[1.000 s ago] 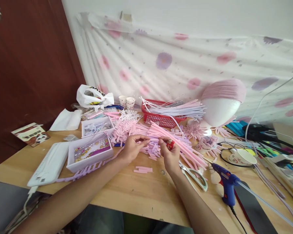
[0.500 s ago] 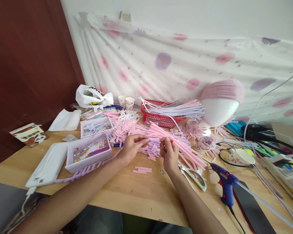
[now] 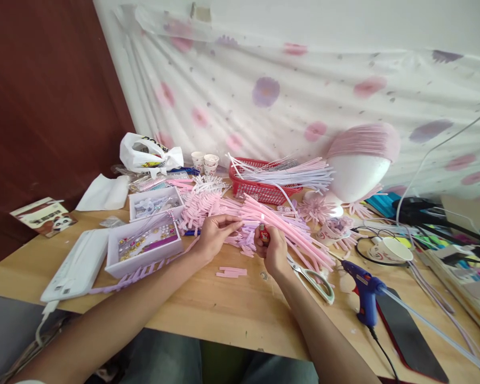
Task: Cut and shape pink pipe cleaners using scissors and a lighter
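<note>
My right hand [image 3: 275, 250] is closed around a small red lighter [image 3: 264, 234], held upright, with a bright spot like a flame just above its top. To its left, my left hand [image 3: 214, 237] pinches thumb and forefinger together near the lighter. What sits in that pinch is too small to make out against the strips behind. Beyond both hands lies a heap of pink pipe cleaners [image 3: 280, 221], with purple pipe cleaners [image 3: 248, 240] beneath. A few short pink pieces [image 3: 231, 272] lie on the table in front.
Scissors [image 3: 314, 282] and a blue glue gun [image 3: 366, 293] lie to the right, by a dark phone-like slab [image 3: 410, 333]. White boxes of beads [image 3: 144, 261] and a white power strip [image 3: 76, 264] are left. Behind stand a red basket [image 3: 260, 191] and a white foam head [image 3: 356, 176].
My right hand has turned so the red lighter shows, and a bright flame-like spot has appeared above it. The hands are slightly further apart. The whole view has shifted a little.
</note>
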Available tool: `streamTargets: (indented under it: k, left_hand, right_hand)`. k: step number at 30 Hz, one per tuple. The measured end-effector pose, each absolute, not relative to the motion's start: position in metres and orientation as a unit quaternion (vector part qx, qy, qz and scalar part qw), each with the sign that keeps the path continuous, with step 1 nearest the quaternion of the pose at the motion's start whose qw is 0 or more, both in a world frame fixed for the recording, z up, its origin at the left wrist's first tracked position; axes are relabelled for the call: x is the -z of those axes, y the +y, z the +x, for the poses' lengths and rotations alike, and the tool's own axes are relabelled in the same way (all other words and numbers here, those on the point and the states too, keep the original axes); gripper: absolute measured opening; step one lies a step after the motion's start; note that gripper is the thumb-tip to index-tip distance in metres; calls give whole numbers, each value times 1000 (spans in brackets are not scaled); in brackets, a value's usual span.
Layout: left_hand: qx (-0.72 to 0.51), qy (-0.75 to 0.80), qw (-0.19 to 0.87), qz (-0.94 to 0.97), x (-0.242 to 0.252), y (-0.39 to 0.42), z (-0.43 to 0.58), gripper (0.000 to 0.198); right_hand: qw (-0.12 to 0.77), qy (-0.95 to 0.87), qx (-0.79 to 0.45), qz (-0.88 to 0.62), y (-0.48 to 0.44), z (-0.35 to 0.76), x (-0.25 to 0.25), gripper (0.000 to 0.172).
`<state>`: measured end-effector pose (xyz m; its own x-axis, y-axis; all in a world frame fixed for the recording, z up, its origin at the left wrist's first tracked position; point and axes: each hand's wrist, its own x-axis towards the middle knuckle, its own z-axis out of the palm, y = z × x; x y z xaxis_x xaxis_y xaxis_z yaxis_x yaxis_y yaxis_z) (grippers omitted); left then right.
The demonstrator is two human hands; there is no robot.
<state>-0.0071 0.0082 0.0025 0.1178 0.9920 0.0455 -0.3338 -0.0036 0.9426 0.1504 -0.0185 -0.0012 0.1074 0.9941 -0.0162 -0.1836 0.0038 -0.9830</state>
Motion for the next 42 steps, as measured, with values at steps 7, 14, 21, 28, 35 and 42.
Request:
streamTargets:
  k: [7, 14, 21, 28, 35, 42]
  left_hand:
    - [-559, 367, 598, 441, -3, 10, -6, 34]
    - [-557, 367, 599, 443, -3, 9, -7, 34]
    - [-543, 375, 613, 434, -8, 7, -8, 36]
    - [-525, 379, 627, 433, -6, 7, -8, 40]
    - [-490, 387, 647, 438, -1, 8, -8, 45]
    - [-492, 394, 640, 440, -6, 9, -7, 50]
  right_hand:
    - [574, -457, -482, -479, -19, 149, 3, 39]
    - [576, -431, -509, -473, -20, 148, 5, 46]
    - [661, -454, -402, -443, -19, 151, 0, 29]
    - [648, -470, -361, -479, -15, 152, 3, 31]
    - [641, -496, -306, -500, -13, 151, 9, 37]
    - [632, -517, -252, -520, -18, 151, 4, 43]
